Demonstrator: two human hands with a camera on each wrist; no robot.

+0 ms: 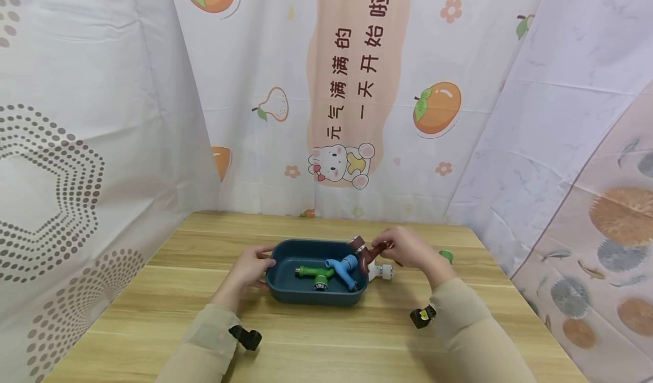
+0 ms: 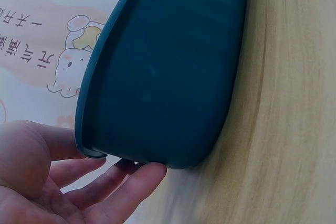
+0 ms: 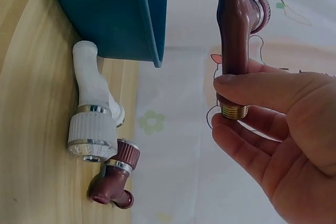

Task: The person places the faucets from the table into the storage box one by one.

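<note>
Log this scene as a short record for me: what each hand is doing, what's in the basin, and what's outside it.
Left hand: grips the left end of the teal basin
Right hand: holds a dark red tap near its threaded end, off the table
In basin: green tap, blue tap
On table, right of basin: white tap, second dark red tap
Partly hidden: green item by the right forearm
</note>
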